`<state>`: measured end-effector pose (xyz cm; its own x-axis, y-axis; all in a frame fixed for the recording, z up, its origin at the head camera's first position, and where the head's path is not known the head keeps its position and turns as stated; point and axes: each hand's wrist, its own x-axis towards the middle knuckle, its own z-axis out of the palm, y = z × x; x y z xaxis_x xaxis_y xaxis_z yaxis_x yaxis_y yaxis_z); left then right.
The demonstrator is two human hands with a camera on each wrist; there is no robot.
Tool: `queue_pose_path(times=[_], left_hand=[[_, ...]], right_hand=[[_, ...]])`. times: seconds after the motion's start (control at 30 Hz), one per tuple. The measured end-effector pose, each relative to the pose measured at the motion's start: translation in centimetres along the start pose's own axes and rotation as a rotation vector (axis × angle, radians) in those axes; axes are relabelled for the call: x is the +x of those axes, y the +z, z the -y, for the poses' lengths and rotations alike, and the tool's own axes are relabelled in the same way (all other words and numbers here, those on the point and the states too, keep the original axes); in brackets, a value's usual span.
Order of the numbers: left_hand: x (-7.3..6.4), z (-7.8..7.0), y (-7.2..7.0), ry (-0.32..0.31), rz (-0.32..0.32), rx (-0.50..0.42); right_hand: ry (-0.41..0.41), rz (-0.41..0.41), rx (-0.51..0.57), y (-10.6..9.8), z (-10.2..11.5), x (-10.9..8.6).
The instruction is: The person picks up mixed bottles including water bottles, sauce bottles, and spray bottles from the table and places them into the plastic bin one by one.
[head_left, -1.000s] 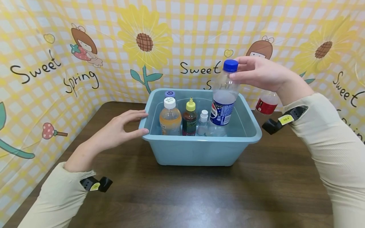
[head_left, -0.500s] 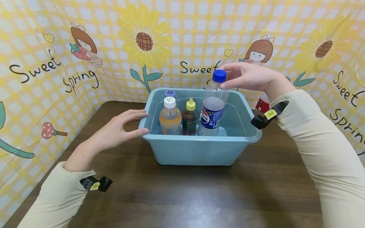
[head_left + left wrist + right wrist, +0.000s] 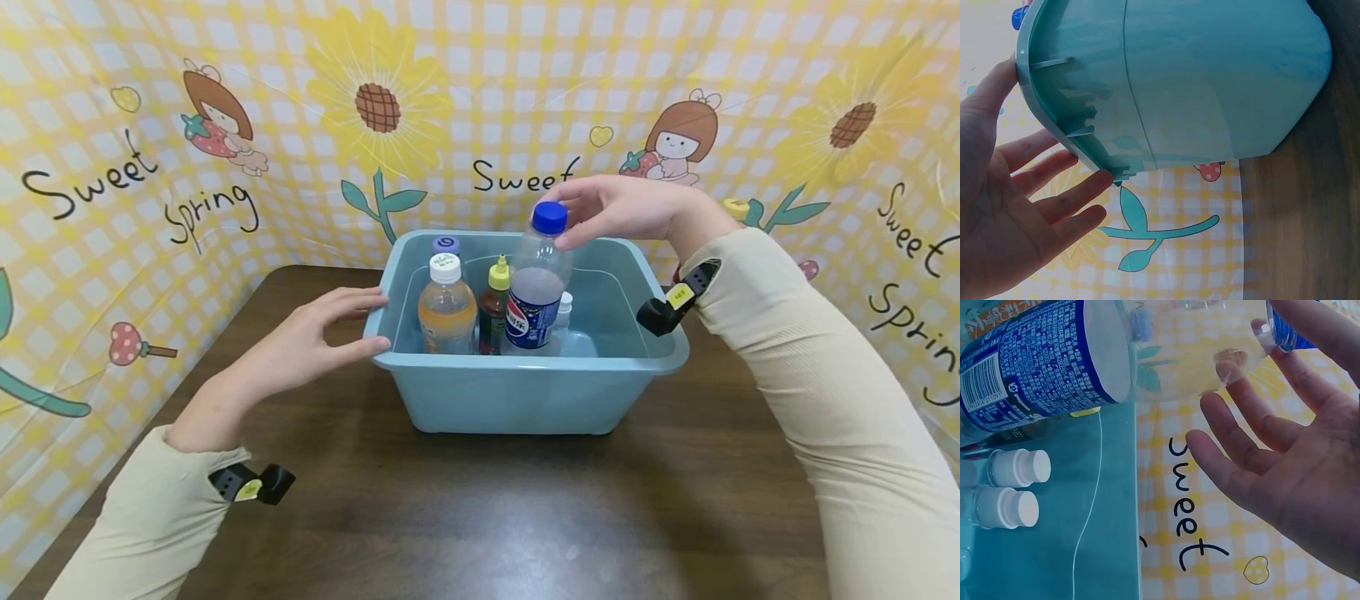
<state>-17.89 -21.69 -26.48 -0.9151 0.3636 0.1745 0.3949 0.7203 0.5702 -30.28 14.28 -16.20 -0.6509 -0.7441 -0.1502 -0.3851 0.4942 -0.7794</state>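
My right hand [image 3: 626,208] pinches a plastic soda bottle [image 3: 531,317] with a blue cap and blue label just below the cap. The bottle leans slightly, its lower part inside a light-blue plastic tub [image 3: 517,392]. My left hand [image 3: 300,342] touches the tub's left rim with thumb and fairly straight fingers; the left wrist view shows the fingertips along the rim. Inside stand an orange-banded bottle [image 3: 447,308] with a white cap, a dark squeeze bottle [image 3: 498,275] with a yellow nozzle cap, and a purple-capped bottle [image 3: 447,245] behind. Small white-capped bottles [image 3: 1007,507] show beside the soda bottle.
The tub stands on a dark wooden table [image 3: 480,508]. A checked, flower-printed cloth [image 3: 285,67] hangs behind and along the sides. Behind my right wrist, a yellow cap [image 3: 736,208] shows on a mostly hidden item.
My right hand has carried the soda bottle left and lower inside the tub, from the right part toward the dark squeeze bottle. My left hand has stayed at the rim.
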Motion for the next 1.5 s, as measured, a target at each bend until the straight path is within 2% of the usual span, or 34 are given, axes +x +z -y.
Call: queue_pose_path(times=[0.17,0.57,1.07,1.5], left_hand=[[0.0,0.1,0.0,0.006,-0.006,0.009],[0.0,0.0,0.0,-0.006,-0.003,0.008],[0.0,-0.1,0.0,-0.002,0.000,0.006],[-0.1,0.0,0.1,-0.001,-0.003,0.006]], right_hand=[[-0.019,0.044,0.002,0.2,0.2,0.6],[-0.004,0.136,0.004,1.1,0.0,2.0],[0.057,0.217,0.001,2.4,-0.4,3.3],[0.071,0.192,0.001,2.8,-0.6,3.6]])
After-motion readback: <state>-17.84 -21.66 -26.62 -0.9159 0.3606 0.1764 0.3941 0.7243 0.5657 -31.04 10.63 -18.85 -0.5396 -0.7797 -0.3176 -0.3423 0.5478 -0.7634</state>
